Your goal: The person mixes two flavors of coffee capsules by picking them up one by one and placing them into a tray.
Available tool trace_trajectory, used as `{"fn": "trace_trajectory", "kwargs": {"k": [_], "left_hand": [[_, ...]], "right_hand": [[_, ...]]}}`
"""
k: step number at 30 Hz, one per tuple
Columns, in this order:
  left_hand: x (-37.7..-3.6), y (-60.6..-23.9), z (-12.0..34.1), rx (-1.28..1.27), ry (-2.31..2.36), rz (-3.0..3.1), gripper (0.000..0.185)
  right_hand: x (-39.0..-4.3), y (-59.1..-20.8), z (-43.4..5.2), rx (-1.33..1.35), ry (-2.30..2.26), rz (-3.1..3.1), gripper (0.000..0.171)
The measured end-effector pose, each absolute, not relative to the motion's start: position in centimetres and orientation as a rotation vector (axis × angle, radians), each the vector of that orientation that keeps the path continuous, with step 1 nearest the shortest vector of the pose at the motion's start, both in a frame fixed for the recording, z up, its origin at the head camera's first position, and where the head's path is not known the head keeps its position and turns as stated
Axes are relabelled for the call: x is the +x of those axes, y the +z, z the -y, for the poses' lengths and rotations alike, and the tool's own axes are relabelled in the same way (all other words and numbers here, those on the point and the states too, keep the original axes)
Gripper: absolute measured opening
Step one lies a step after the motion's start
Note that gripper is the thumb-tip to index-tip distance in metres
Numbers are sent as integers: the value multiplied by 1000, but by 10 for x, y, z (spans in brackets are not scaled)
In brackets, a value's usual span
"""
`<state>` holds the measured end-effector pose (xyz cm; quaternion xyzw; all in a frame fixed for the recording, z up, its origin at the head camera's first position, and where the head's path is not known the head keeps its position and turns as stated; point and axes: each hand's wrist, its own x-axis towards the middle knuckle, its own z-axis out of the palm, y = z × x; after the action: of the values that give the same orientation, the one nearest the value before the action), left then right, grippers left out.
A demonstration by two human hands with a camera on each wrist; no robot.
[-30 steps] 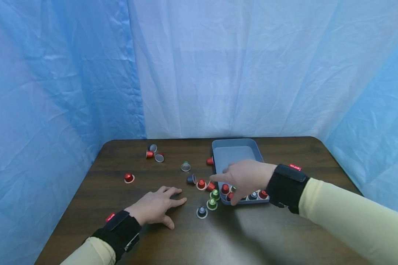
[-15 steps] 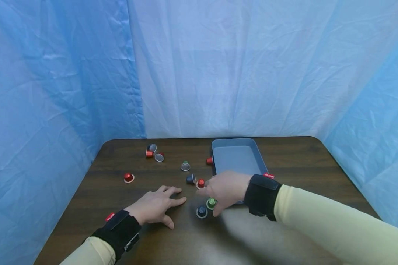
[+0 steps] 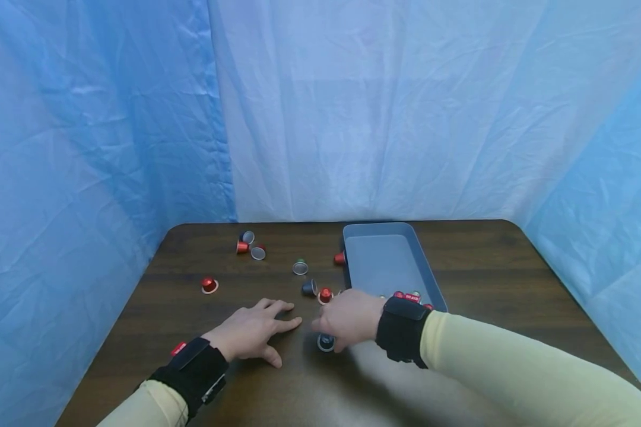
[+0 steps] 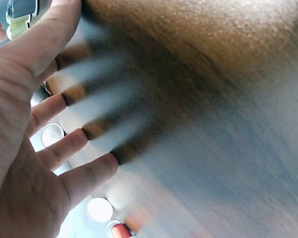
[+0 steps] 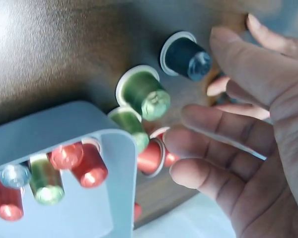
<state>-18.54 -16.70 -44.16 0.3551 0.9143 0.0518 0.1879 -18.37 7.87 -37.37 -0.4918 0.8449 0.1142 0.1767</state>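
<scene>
Our right hand (image 3: 347, 320) has come back out of the grey tray (image 3: 390, 261) toward the table's near edge and now hovers with relaxed, parted fingers over the loose capsules, the dark blue capsule (image 5: 185, 55) and a green capsule (image 5: 145, 92) just beside its fingertips, nothing gripped yet. Our left hand (image 3: 252, 331) still rests flat, fingers spread, on the table (image 3: 486, 261). We judge another pickup is beginning.

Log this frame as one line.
left hand: flat on table | right hand: open over loose capsules | tray: several capsules inside
</scene>
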Motion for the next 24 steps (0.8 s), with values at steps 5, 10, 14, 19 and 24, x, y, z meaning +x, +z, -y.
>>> {"fn": "trace_trajectory", "kwargs": {"k": [5,10,14,19,24], "left_hand": [[-186,-442,166,1011,143,-2570,85],[-186,-442,166,1010,134,-2570,85],[-185,-442,166,1009,121,-2572,85],[-185,-442,166,997,129,-2569,85],[-185,-442,166,983,141,-2570,86]], "right_hand": [[-180,-381,-79,-1419,305,-2424,49],[-178,-388,-77,-1452,300,-2435,46],[-178,-396,-76,-1490,315,-2442,42],[-177,-404,-76,-1525,319,-2454,38],[-177,-409,-76,-1537,306,-2452,31]]}}
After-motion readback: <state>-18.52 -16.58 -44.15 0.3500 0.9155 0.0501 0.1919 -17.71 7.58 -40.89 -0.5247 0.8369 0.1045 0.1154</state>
